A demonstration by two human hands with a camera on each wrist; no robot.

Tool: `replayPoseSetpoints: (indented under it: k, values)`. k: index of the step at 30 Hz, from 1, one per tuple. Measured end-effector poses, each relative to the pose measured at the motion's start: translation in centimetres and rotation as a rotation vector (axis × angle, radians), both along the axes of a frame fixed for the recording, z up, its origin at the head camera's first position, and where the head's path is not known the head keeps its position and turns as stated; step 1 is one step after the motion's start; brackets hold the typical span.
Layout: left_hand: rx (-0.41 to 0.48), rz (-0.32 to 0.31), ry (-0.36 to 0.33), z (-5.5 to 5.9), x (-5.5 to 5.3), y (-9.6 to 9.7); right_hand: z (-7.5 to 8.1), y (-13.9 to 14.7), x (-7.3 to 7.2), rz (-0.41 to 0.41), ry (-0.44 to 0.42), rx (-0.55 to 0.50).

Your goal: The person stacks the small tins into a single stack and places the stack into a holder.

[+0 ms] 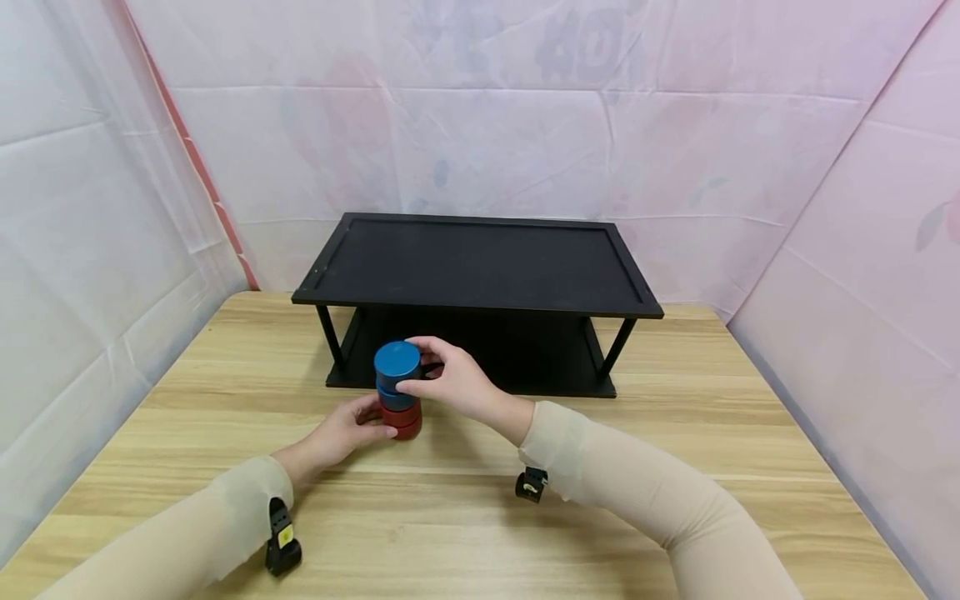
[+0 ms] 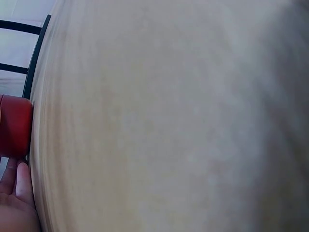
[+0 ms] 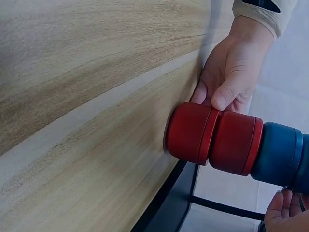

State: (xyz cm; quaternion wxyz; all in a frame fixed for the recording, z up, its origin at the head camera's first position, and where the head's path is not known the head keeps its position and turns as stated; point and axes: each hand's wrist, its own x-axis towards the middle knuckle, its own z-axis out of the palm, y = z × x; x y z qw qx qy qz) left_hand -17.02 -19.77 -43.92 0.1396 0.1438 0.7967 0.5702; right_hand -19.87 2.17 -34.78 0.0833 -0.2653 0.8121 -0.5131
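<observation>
A stack of short round canisters stands on the wooden table, two red below and two blue above. The left hand [image 1: 341, 436] grips the lower red canisters [image 1: 401, 423] from the left, thumb in front and fingers behind. In the right wrist view, the left thumb presses near the joint between the first red canister [image 3: 189, 133] and the second red canister [image 3: 234, 143]. From the right, the right hand [image 1: 461, 382] pinches the top blue canister [image 1: 397, 363] between thumb and fingers. Under it sits the other blue canister [image 3: 275, 153]. The left wrist view catches one red canister [image 2: 15, 126] at its edge.
Just behind the stack is a black two-tier rack [image 1: 480, 262], its raised top on thin legs and its base on the table [image 1: 420, 533]. Pale printed sheets [image 1: 480, 150] hang at the back and both sides.
</observation>
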Motion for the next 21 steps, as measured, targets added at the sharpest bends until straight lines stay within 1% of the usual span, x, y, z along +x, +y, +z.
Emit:
replayPoseSetpoints:
  k: [9,15,19,21]
  values:
    - [-0.008,0.007,-0.006,0.1,-0.1,0.0,-0.1,0.0,-0.2,0.018,0.002,0.011]
    - [-0.01,0.004,0.001,-0.1,-0.1,0.1,-0.2,0.2,-0.1,0.038,0.002,0.028]
    - [-0.003,0.0,-0.001,-0.1,-0.1,0.1,-0.9,0.5,0.0,0.066,-0.037,0.068]
    - [0.003,0.0,0.001,-0.1,-0.1,0.0,-1.5,0.7,0.2,0.083,-0.064,0.105]
